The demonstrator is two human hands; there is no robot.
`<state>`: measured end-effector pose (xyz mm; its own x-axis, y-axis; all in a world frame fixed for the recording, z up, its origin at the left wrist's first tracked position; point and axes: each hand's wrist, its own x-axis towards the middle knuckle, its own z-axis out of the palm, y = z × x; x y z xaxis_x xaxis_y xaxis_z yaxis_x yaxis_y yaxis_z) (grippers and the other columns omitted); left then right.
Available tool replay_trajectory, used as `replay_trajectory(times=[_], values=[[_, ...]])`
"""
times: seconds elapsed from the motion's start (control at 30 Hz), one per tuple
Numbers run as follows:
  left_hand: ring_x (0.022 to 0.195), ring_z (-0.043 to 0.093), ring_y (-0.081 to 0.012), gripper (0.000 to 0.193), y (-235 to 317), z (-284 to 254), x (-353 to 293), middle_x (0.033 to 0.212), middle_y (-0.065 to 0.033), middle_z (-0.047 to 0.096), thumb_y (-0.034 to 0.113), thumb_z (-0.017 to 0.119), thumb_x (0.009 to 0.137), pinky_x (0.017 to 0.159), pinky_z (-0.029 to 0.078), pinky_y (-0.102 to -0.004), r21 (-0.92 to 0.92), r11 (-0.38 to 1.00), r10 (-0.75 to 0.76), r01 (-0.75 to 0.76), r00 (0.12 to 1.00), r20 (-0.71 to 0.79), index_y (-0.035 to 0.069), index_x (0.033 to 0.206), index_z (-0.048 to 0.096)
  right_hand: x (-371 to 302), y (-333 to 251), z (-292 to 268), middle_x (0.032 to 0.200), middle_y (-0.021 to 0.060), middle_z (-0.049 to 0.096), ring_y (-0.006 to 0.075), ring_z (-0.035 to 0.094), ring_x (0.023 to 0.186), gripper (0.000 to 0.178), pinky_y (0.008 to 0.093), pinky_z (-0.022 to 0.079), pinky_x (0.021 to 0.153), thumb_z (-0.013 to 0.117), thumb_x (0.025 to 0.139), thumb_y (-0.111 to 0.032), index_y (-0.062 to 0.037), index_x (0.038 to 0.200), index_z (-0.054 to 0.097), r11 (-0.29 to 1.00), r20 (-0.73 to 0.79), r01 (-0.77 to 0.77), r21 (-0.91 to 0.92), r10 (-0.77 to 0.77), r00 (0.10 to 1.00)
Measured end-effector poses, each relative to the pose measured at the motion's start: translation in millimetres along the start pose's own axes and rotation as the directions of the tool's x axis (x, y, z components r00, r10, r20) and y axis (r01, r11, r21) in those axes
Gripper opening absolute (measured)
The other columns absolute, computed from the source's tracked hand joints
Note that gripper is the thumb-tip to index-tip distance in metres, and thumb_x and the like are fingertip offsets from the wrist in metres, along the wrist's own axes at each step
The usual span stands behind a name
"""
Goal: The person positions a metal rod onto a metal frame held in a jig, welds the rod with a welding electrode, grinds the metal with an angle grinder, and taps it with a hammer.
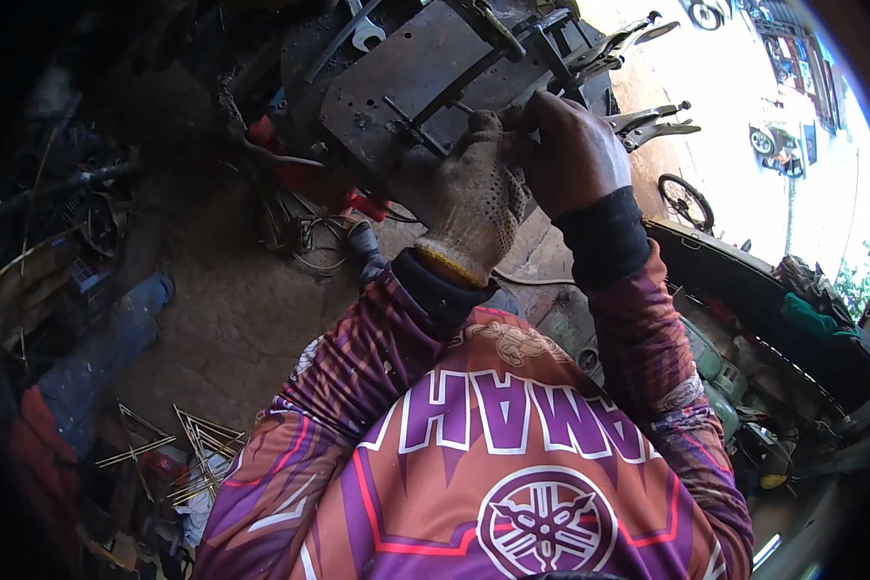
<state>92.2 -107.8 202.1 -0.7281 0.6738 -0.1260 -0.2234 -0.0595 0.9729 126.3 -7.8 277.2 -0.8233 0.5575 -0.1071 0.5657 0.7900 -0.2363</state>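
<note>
My left hand (474, 198), in a knit glove with dark dots, is closed near the edge of a dark steel plate (353, 111). Against it is my bare right hand (582, 159), its fingers curled in. Whatever the two hands grip between them is hidden by the fingers. Just beyond them, a frame of thin dark metal bars (454, 89) lies on the plate. Locking pliers (623, 46) are at the plate's right side, past my right hand. Another pair of locking pliers (652, 126) juts out beside my right knuckles.
An open-end wrench (365, 35) lies at the plate's far left. Cables (304, 237) and a red object (362, 205) are below its left edge. Thin brass-coloured rods (198, 449) lie on the floor at left. A long dark box (754, 300) stands at right, near a wheel (686, 201).
</note>
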Motion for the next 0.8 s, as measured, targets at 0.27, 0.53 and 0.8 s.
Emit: replay_trajectory(times=[0.27,0.53,0.8], values=[[0.101,0.06,-0.0181,0.022,-59,1,17,0.107,-0.0096,0.061,0.019,0.044,0.099,0.085,0.048,-0.031,0.617,0.723,0.14,-0.309,0.941,0.307,0.011,0.118,0.054,7,-1,-1,0.085,0.0123,0.065,0.0344,0.065,0.084,0.019,0.0438,0.052,0.069,0.066,0.079,-0.028,-0.0094,0.084,0.061,0.998,0.051,0.054,-0.013,-0.053,0.997],[0.104,0.058,-0.0153,0.026,-11,-3,4,0.112,-0.0059,0.059,0.023,0.047,0.099,0.087,0.047,-0.0297,0.882,0.357,0.031,-0.308,0.948,0.318,0.008,0.119,0.053,10,1,-4,0.076,0.0168,0.061,0.0388,0.062,0.077,0.019,0.045,0.049,0.066,0.068,0.077,-0.02,-0.0042,0.08,0.057,0.997,0.065,0.079,-0.005,-0.078,0.995],[0.099,0.061,-0.0186,0.045,10,-11,4,0.104,-0.0077,0.058,0.013,0.063,0.085,0.085,0.048,-0.0269,0.694,0.671,0.133,-0.26,0.964,0.232,0.004,0.124,0.043,12,-1,-8,0.079,0.0171,0.062,0.0388,0.062,0.079,0.018,0.0459,0.05,0.067,0.065,0.079,-0.022,-0.0049,0.082,0.059,0.995,0.057,0.093,-0.038,-0.091,0.994]])
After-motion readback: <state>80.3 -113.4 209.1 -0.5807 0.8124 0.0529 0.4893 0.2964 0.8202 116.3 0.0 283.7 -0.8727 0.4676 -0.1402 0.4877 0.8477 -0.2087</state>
